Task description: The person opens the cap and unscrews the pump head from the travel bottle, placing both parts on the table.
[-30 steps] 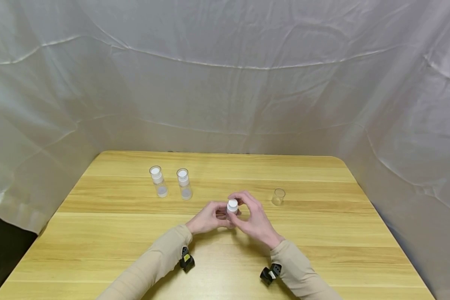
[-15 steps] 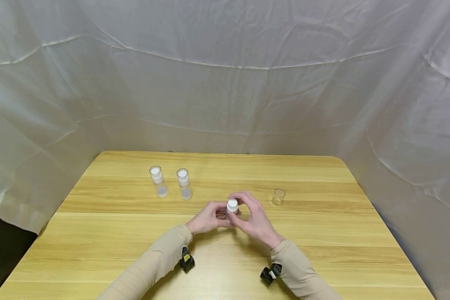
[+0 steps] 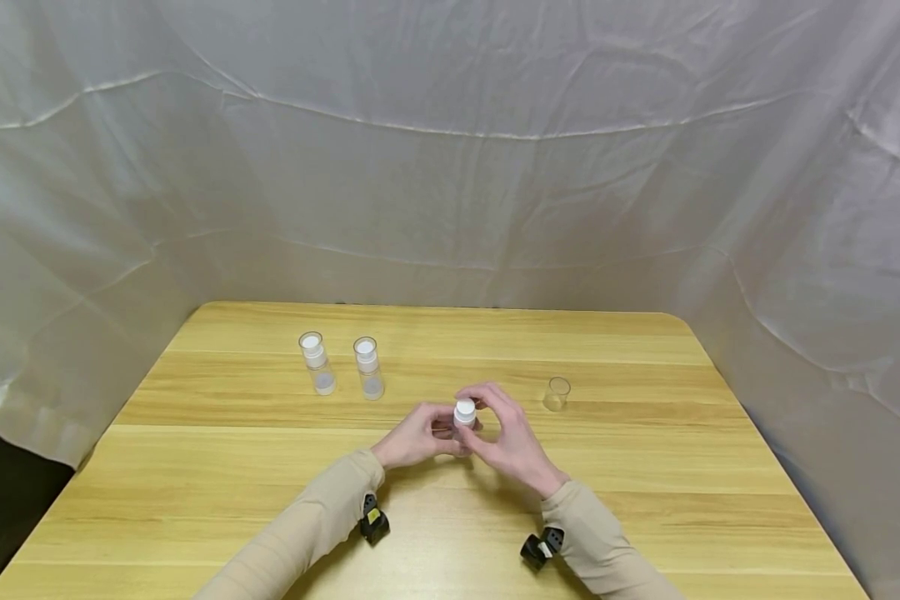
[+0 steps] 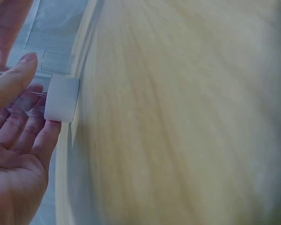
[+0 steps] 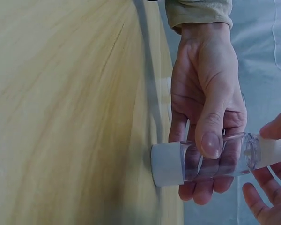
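Observation:
A clear bottle with a white base and a white top [image 3: 464,408] stands upright between both hands at mid-table. My left hand [image 3: 414,435] grips its clear body, thumb on the near side and fingers behind, as the right wrist view shows. At the upper end, thumb and fingers of my right hand [image 3: 512,437] pinch the white collar [image 5: 271,151]. The white base [image 5: 167,164] sits at the tabletop below the left fingers. To the right of the hands, a clear cap [image 3: 557,394] stands by itself.
Two similar bottles, a left one [image 3: 317,363] and a right one [image 3: 369,368], stand at the back left with clear caps over their white tops. Pale grey cloth [image 3: 450,183] hangs behind and beside the wooden table [image 3: 645,517].

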Available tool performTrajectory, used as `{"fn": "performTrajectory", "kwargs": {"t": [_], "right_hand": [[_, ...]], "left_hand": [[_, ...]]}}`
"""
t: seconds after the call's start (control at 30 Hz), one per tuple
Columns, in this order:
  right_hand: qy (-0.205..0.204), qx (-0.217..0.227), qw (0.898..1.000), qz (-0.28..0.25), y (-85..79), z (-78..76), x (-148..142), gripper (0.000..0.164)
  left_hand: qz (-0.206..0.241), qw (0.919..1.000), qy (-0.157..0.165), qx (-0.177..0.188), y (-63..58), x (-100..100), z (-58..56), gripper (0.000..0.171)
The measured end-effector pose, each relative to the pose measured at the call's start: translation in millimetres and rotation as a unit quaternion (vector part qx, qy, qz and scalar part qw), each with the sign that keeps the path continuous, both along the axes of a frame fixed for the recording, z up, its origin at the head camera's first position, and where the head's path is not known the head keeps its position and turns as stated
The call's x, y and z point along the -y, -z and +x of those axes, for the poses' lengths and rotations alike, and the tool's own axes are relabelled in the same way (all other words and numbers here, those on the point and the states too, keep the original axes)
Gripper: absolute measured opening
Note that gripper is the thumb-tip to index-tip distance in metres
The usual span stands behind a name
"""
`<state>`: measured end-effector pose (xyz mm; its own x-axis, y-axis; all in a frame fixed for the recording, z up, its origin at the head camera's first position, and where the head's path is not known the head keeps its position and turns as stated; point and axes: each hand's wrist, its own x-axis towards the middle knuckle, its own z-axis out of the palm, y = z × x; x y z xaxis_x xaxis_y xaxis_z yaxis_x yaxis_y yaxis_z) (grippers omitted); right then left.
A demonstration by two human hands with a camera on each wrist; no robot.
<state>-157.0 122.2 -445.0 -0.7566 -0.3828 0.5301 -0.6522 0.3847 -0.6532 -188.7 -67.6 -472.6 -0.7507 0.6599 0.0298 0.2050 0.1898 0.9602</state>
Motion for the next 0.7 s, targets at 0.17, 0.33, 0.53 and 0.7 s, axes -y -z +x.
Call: {"fn": "performTrajectory", "kwargs": {"t": [0.17,0.33,0.53,0.7], "right_hand": [[0.010,0.020,1.000,0.008,-0.5,1.5,0.9,0.048],[0.019,0.013,1.000,0.005,-1.1,2.1,2.3,0.046],[0.002,0.017,1.000,0.002,1.5,0.2,2.0,0.047],[0.006,0.021,1.000,0.008,1.9,0.2,1.2,0.049]], "left_hand": [[-0.002,1.0000,-0.001,-0.001,0.6,0.3,-0.6,0.043],[-0.002,1.0000,-0.002,-0.006,0.4,-0.4,-0.1,0.043],[-0.002,1.0000,-0.003,-0.002,0.1,-0.3,-0.2,0.044],[-0.001,1.0000,-0.002,-0.003,0.0,0.0,-0.2,0.044]]}}
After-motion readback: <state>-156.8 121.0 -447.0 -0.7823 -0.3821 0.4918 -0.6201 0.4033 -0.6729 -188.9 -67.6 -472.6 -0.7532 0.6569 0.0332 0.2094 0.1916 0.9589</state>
